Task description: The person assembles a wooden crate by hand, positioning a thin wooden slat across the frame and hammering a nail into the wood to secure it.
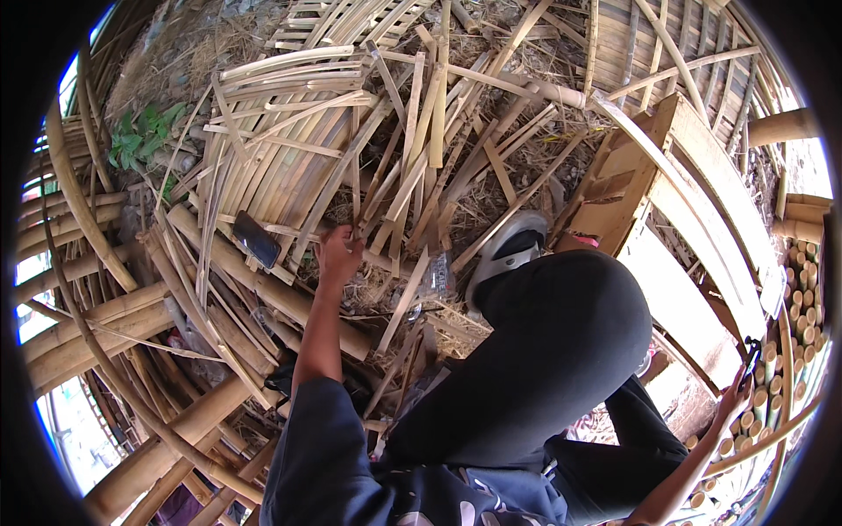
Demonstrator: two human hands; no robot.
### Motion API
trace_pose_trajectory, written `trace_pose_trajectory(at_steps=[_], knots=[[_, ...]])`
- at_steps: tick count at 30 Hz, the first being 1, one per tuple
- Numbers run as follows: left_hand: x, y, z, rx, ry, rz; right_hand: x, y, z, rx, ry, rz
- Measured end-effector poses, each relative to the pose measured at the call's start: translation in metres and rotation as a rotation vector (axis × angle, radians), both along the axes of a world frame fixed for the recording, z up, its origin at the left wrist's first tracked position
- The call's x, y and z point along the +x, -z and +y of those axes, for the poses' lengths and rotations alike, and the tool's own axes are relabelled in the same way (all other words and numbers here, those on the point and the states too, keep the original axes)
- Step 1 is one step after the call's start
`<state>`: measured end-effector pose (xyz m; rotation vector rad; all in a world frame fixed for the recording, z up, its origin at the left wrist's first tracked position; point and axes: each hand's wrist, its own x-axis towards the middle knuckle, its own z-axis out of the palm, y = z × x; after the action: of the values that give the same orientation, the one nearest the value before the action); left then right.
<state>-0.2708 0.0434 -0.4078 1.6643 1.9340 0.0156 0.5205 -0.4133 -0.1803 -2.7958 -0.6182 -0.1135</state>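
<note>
My left hand reaches in among split bamboo strips, its fingers curled at the lower end of a thin bamboo strip. The fingertips are small and partly hidden there. Beside that hand, a dark smartphone lies at a slant on the bamboo. Far out at the right, my right hand is closed round a slim black tool that points upward; its exact kind is unclear. My bent leg in dark trousers lies between the two hands.
A slatted bamboo panel lies beyond my left hand. Thick bamboo poles cross at the left. A wooden box frame stands at the right, near stacked cut bamboo. A clear plastic bottle lies near my shoe.
</note>
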Motion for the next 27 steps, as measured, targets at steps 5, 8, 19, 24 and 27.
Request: trace_pose_trajectory(at_steps=[5, 8, 19, 24, 27], knots=[[0.001, -0.037, -0.013, 0.06, 0.244, -0.029, 0.022, 0.017, -0.021, -0.01, 0.004, 0.062], [0.002, -0.032, -0.015, 0.086, 0.319, 0.065, 0.05, 0.025, -0.05, -0.156, -0.089, 0.012], [-0.011, 0.012, -0.027, 0.466, 0.411, 0.376, 0.068, 0.026, -0.07, -0.264, -0.145, -0.022], [-0.038, 0.002, -0.03, 0.564, 0.164, 0.334, 0.013, 0.021, -0.009, -0.104, 0.004, 0.044], [-0.032, 0.017, -0.036, 0.59, 0.074, 0.263, 0.015, 0.015, -0.01, -0.128, 0.031, 0.017]])
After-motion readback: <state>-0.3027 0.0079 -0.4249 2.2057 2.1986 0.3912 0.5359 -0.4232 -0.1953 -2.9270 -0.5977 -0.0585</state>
